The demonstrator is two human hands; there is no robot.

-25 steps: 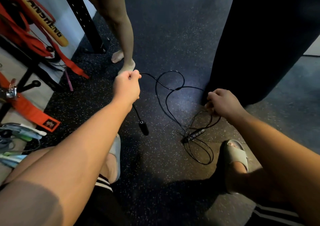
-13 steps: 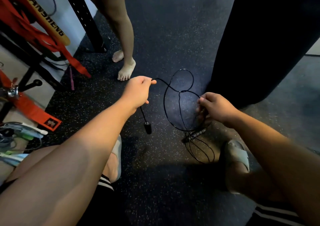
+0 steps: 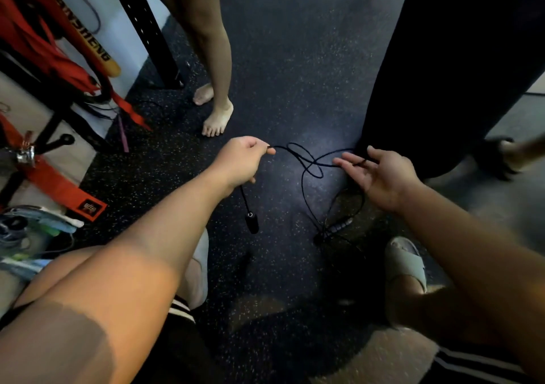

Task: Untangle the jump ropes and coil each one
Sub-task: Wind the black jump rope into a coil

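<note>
The thumb and forefinger of the left hand are clenched in a pinch on the thin black rope, and the other fingers are curled beneath. From that pinch one end drops to a short black handle hanging clear above the floor. The other way the rope runs right through a small crossed loop held in the air between the hands. The right hand is released, palm up, its straight fingers spread with the rope lying across them rather than gripped. Below it more strands fall to a loose heap around a second handle on the floor, just beyond the near right sandal. I cannot tell whether the heap is one rope or two. The step in hand looks like clearing the crossing. It would go best with the left pinch kept firm as an anchor. The right fingers can then slide along the line and open the loop slackly, since pulling the hands apart would likely tighten it into a knot.
</note>
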